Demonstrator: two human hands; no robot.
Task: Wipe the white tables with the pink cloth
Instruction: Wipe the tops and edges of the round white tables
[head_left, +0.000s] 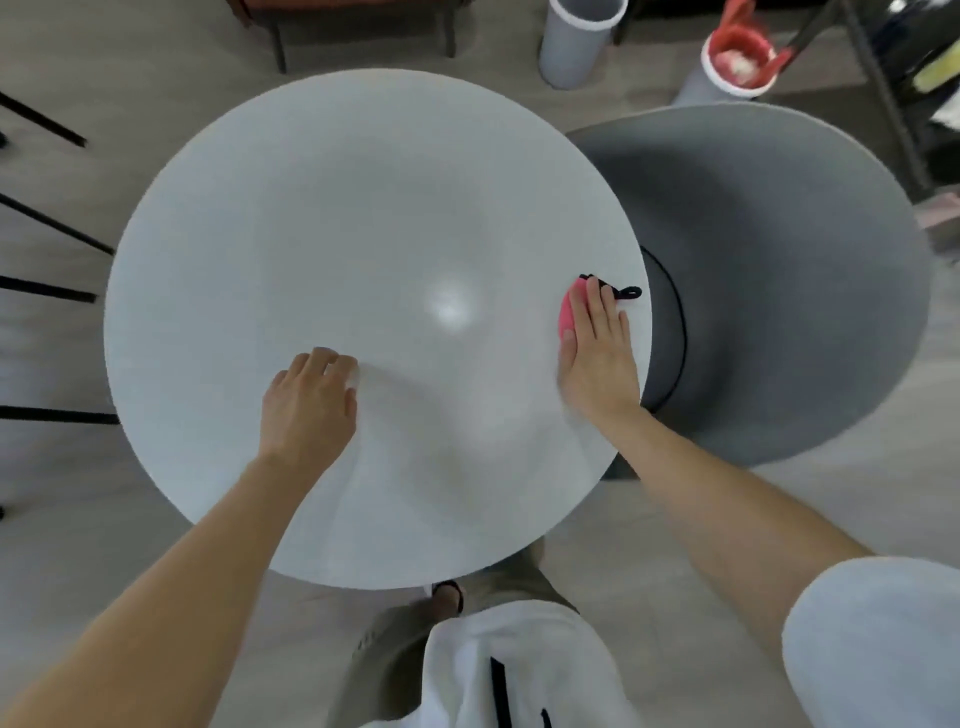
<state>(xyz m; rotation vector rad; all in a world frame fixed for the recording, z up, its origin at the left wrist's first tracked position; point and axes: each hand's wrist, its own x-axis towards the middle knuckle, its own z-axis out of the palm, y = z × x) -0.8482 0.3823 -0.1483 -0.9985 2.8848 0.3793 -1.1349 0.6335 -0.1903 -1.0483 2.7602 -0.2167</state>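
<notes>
Your right hand (597, 353) lies flat on the round white desk (311, 234), fingers straight and close together, palm down. Under its fingers is the pink cloth (567, 314), pressed against the surface rather than gripped. Only a strip of pink shows along the thumb side of your fingers. A black loop (629, 292) from the cloth sticks out just past your fingertips, close to the desk's rim.

Your left hand (311, 400) rests on the same desk, well apart from the right one. Its fingers are loosely bent with the tips touching the surface, and it holds nothing.

Beyond your right hand, a grey round desk (779, 286) sits lower, partly tucked under the white one's edge. Farther out past both hands, a grey bin (574, 44) stands on the floor, and a second bin with a red liner (727, 67) stands near it, out past the grey desk. Off to the outside of your left hand, thin black legs (47, 296) cross the floor.
</notes>
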